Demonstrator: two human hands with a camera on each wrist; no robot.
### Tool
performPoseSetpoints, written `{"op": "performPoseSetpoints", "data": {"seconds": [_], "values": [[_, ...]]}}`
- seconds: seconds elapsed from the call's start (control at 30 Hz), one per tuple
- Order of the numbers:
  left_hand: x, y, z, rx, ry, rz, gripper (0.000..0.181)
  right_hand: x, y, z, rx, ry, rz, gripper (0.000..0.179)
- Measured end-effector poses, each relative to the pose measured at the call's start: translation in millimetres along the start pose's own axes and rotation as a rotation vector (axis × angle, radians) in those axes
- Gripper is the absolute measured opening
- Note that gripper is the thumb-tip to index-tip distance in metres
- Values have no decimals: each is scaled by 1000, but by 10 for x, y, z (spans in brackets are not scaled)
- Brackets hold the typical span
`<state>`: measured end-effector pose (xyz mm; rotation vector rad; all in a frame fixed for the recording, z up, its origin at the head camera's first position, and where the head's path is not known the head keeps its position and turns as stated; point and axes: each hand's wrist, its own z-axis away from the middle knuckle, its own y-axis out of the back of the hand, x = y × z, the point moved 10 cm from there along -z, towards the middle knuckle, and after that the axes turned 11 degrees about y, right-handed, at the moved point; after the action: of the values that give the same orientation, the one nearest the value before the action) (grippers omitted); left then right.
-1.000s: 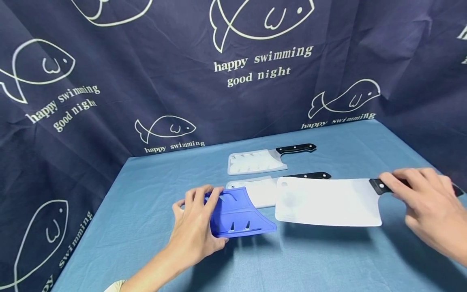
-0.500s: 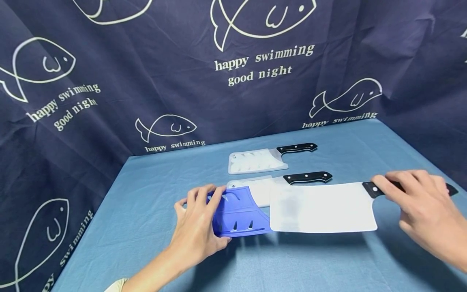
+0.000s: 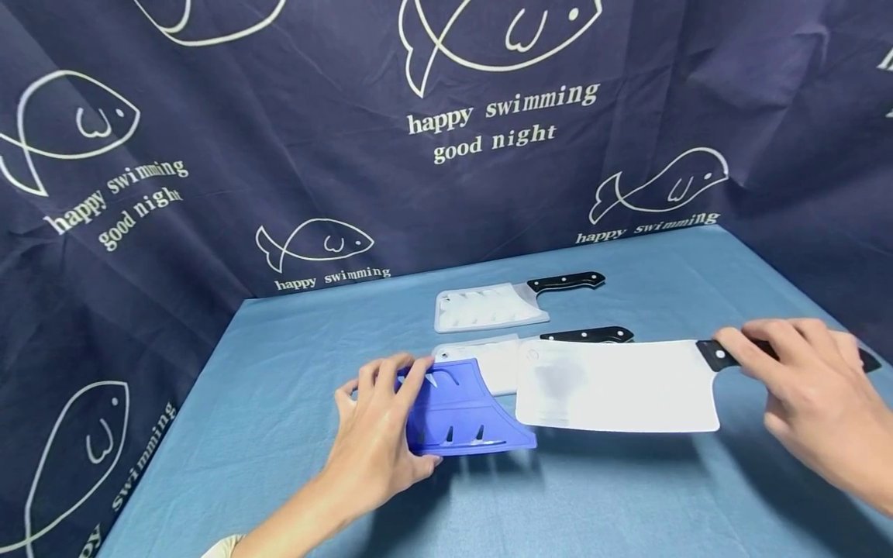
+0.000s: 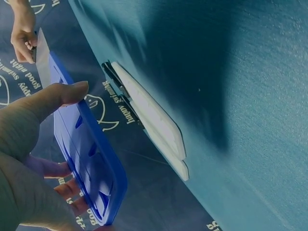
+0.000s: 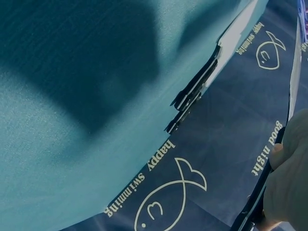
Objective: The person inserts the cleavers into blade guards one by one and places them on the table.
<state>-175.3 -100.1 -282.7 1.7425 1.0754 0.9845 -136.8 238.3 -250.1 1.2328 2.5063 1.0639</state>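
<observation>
My left hand (image 3: 380,426) grips a blue blade cover (image 3: 456,411) by its closed left end, thumb on the lower edge and fingers over the top; the left wrist view shows the thumb on the cover's (image 4: 89,159) rim. In my right hand (image 3: 812,395) is the black handle of a cleaver (image 3: 621,387), its broad pale blade pointing left. The blade's front end is at the cover's open right side, overlapping it slightly in the head view; whether they touch I cannot tell. Both are held above the table.
Two more cleavers in whitish covers lie behind on the blue tablecloth (image 3: 293,372): a far one (image 3: 488,308) and a nearer one (image 3: 481,356), partly hidden by the blue cover and held blade. A dark fish-print curtain (image 3: 488,194) stands behind the table.
The held cleaver has moved left to the blue cover's mouth, dipping in front of its corner half a second ago and rising slightly since. The left hand with the cover has barely moved.
</observation>
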Motion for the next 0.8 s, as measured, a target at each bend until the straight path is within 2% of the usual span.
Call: {"op": "performPoseSetpoints", "data": {"seconds": [0.6,0.8], "values": [[-36,-38,1,-18,20,-11,113,-10,-19,40,5,-2,2,46],[-69,-51,-1,-24,43,-21,112,12,-26,53,-29,-21,7,54]]}}
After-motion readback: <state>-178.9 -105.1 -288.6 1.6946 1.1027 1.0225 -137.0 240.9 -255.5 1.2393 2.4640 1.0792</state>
